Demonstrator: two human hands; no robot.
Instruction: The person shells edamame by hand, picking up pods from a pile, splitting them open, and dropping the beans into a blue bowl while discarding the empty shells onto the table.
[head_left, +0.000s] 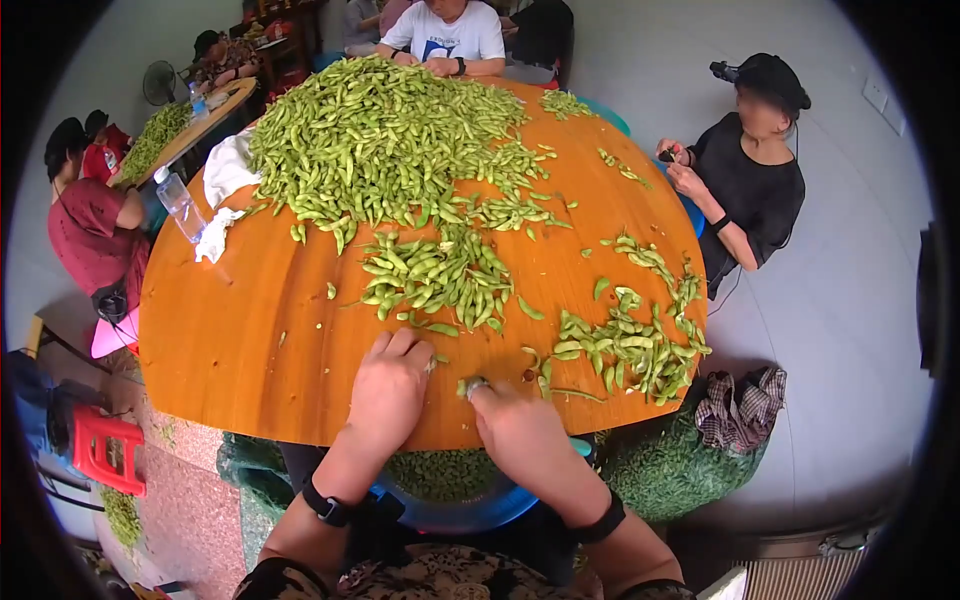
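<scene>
On the round wooden table (247, 375), a large heap of green soybean pods (382, 135) rises at the far side. A smaller pile of pods (439, 274) lies just beyond my hands. My left hand (390, 390) rests at the near edge with its fingers bent down; whether it holds something is hidden. My right hand (517, 427) is slightly blurred, with a metal-looking piece (475, 385) at its thumb and a bit of green beside it. Loose and opened-looking pods (637, 341) lie to the right. Below the table edge, between my forearms, stands a blue basin (465, 514) holding green beans.
A clear plastic bottle (180, 202) and white cloths (229, 169) are at the left. A person in black (750, 172) sits at the right, another in a white shirt (450, 34) across. A green mesh sack (675, 472) and a red stool (105, 450) stand on the floor.
</scene>
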